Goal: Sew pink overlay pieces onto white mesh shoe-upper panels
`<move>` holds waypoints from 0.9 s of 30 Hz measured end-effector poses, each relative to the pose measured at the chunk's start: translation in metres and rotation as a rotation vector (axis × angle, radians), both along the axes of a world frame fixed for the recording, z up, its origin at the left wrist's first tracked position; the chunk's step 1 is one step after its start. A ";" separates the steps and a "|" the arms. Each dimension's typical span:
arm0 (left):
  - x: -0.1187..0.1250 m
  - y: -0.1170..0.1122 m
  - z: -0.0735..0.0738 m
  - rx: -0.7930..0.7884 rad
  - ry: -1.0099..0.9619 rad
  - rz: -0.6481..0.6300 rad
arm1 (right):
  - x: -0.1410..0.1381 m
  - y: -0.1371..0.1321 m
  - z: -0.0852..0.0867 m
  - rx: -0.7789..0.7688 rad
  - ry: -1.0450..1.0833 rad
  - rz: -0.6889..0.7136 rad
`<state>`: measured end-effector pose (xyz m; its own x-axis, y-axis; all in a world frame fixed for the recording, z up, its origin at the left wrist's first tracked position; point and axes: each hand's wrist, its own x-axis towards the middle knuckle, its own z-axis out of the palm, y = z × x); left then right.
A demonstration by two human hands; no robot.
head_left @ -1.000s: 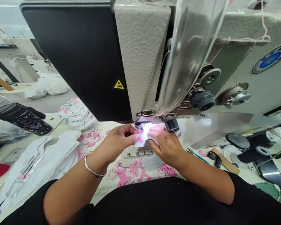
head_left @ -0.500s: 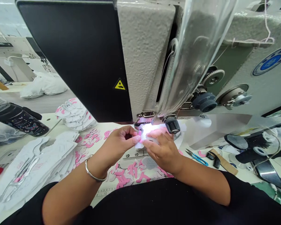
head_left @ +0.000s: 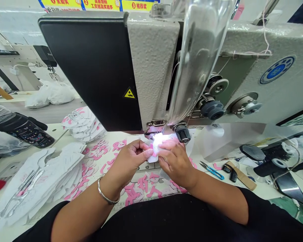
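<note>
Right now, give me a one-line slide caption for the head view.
At the presser foot of a sewing machine, the left hand and right hand hold a white mesh piece.

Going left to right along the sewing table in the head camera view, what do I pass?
Stack of white shoe-upper pieces, pink cut pieces, left hand, white mesh patch, right hand, blue-handled thread snips, tan strip.

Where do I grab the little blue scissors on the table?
Grab the blue handles of the snips, coming from the right end. They lie flat with the pointy metal blades aimed left, toward the right hand holding the white mesh patch, so the handles keep your fingers off the sharp part.
</note>
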<state>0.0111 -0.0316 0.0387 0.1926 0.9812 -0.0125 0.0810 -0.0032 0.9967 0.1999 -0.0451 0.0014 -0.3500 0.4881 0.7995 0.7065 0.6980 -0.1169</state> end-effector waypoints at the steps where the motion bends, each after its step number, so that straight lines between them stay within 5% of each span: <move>1: 0.000 0.000 0.001 -0.007 -0.005 -0.005 | 0.000 0.000 0.001 -0.005 0.025 0.009; 12: -0.002 0.001 0.010 -0.017 0.021 -0.075 | 0.000 0.001 -0.001 -0.012 0.093 0.035; 27: -0.003 0.001 -0.004 0.059 0.137 -0.010 | 0.001 0.005 -0.005 0.072 0.054 0.062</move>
<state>0.0083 -0.0305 0.0350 0.2030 0.9790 0.0188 0.2160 -0.0635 0.9743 0.2010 -0.0404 -0.0036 -0.3331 0.4073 0.8504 0.6561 0.7479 -0.1013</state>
